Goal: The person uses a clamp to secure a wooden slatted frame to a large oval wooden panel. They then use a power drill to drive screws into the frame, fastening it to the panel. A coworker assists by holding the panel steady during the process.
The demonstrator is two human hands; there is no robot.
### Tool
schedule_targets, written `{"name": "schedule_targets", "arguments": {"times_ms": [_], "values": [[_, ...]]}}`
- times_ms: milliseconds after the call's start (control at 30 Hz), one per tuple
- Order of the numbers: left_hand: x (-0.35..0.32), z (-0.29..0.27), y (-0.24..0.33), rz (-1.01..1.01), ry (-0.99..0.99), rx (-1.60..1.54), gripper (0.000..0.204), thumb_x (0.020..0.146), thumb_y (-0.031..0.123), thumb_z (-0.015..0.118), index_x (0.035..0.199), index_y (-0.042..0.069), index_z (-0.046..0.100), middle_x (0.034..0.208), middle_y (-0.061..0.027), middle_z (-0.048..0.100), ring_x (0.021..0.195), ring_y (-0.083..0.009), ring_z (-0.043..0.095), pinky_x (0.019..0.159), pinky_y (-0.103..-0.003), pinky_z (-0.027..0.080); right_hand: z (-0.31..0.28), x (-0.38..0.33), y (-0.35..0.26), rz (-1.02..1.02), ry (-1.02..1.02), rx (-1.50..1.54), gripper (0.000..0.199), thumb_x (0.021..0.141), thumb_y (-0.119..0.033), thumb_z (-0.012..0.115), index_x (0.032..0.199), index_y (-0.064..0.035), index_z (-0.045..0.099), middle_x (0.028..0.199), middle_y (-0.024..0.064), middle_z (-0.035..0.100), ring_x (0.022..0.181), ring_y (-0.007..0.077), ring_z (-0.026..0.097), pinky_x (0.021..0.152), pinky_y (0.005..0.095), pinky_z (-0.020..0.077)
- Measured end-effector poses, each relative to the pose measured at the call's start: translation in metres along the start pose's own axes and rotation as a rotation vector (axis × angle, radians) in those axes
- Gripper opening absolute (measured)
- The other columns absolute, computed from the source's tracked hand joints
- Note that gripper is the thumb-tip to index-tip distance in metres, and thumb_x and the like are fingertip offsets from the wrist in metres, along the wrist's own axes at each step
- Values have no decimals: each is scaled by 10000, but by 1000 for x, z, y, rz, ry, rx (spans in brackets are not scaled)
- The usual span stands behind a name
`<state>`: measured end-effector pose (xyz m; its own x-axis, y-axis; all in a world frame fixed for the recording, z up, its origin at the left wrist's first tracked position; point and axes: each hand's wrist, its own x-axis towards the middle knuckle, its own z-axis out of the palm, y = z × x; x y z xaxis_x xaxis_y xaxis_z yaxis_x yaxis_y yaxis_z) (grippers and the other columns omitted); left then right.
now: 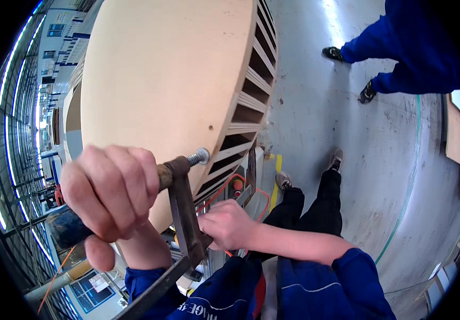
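Note:
My left hand (110, 192) is wrapped round the handle of a bar clamp (183, 213), whose dark end sticks out below my fist. The clamp's threaded screw tip is over the near edge of a large pale curved wooden panel (171, 69). It cannot be told whether the tip touches the wood. From the clamp's arm, a dark metal bar runs down toward my body. My right hand (229, 224) is closed just beside that arm, below the panel's edge. Its fingertips are hidden behind the clamp, so what they hold cannot be made out.
Along the panel's right side run slatted plywood layers (254, 90) with dark gaps. An orange-red hose or cable (264, 205) loops beneath. Another person in blue workwear (400, 48) stands on the grey floor (315, 96) at the upper right. Boards (457, 133) lean at the far right.

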<state>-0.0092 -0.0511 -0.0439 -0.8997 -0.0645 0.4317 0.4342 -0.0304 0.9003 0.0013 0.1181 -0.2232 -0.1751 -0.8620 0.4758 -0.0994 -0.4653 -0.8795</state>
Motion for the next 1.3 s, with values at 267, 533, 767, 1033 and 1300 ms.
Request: {"name": "schedule_targets", "arguments": {"times_ms": [267, 533, 767, 1033, 1300], "values": [[3, -16, -13, -88, -273, -184, 450, 923, 265, 807, 563, 169, 556, 494, 81, 574, 390, 1, 486, 455, -192, 340, 0, 1, -4, -7, 40, 5, 270, 619, -53, 717, 862, -85, 603, 681, 72, 647, 650, 312, 680, 579, 433, 532], [-39, 43, -11, 48, 839, 556, 404, 1129, 341, 359, 752, 197, 370, 584, 63, 374, 484, -67, 333, 546, -244, 372, 3, 1, -5, -10, 79, -31, 261, 630, -51, 722, 867, -81, 615, 662, 80, 646, 617, 310, 676, 560, 436, 531], [23, -30, 11, -188, -444, -227, 322, 860, 369, 856, 726, 187, 627, 672, 43, 686, 594, -41, 644, 643, -186, 505, 4, 0, -6, 12, 88, 31, 243, 652, -67, 739, 853, -100, 607, 664, 66, 649, 612, 306, 678, 550, 438, 529], [-26, 22, 21, -14, 453, 245, 446, 1091, 403, 445, 686, 216, 452, 558, 65, 448, 501, -53, 418, 639, -254, 444, 4, -1, -6, 27, 56, -18, 201, 719, -67, 726, 904, -92, 650, 705, 89, 689, 655, 317, 704, 574, 438, 550], [-36, 29, 54, -131, 543, 1055, 399, 965, 451, 717, 1156, 133, 571, 1156, -101, 630, 1181, -256, 600, 996, -403, 531, 2, -1, -6, 3, 79, 48, 110, 803, -90, 678, 912, -77, 671, 685, 104, 690, 639, 325, 706, 593, 444, 563]]}}
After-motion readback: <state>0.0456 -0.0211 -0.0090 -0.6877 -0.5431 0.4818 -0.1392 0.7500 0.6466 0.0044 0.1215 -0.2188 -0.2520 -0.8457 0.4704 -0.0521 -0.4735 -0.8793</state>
